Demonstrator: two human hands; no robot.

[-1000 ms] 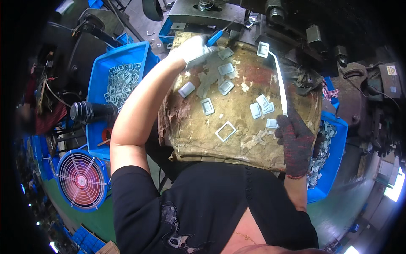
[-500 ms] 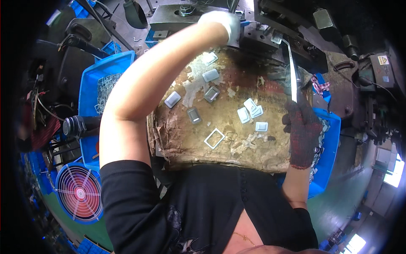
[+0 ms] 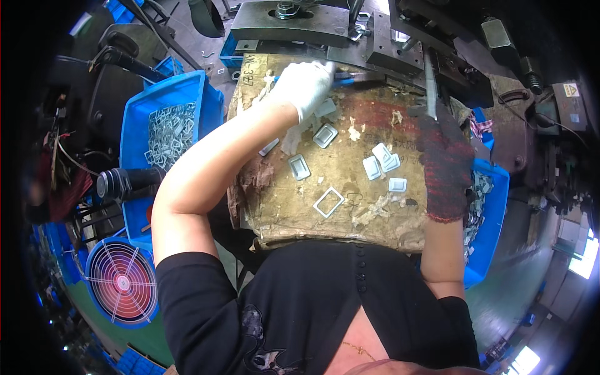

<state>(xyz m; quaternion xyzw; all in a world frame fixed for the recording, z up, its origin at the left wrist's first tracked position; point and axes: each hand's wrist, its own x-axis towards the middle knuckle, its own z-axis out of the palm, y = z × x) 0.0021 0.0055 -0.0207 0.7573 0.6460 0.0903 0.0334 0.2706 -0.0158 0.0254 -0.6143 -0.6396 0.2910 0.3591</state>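
My left hand (image 3: 306, 89), in a white glove, is closed over the far part of the worn board. It grips a blue-handled tool (image 3: 344, 80), whose dark end points right; most of the handle is hidden by the glove. On the right, my right hand (image 3: 447, 167), in a dark red and black knitted glove, is closed round a long slim metal tool (image 3: 430, 87). The tool's far end reaches the press tooling (image 3: 395, 51). Between my hands lie several small rectangular metal trays (image 3: 325, 135) and an open rectangular frame (image 3: 329, 202).
A blue bin (image 3: 128, 125) of metal frames stands at left, another blue bin (image 3: 497, 219) of parts at right. The cardboard-covered board (image 3: 275, 219) lies before me. A heavy steel block (image 3: 290, 22) sits beyond it. A caged fan (image 3: 122, 283) is at lower left.
My left hand has come back from the press tooling toward me with the blue-handled tool. My right hand has moved forward with the metal tool. The whole view has shifted slightly.
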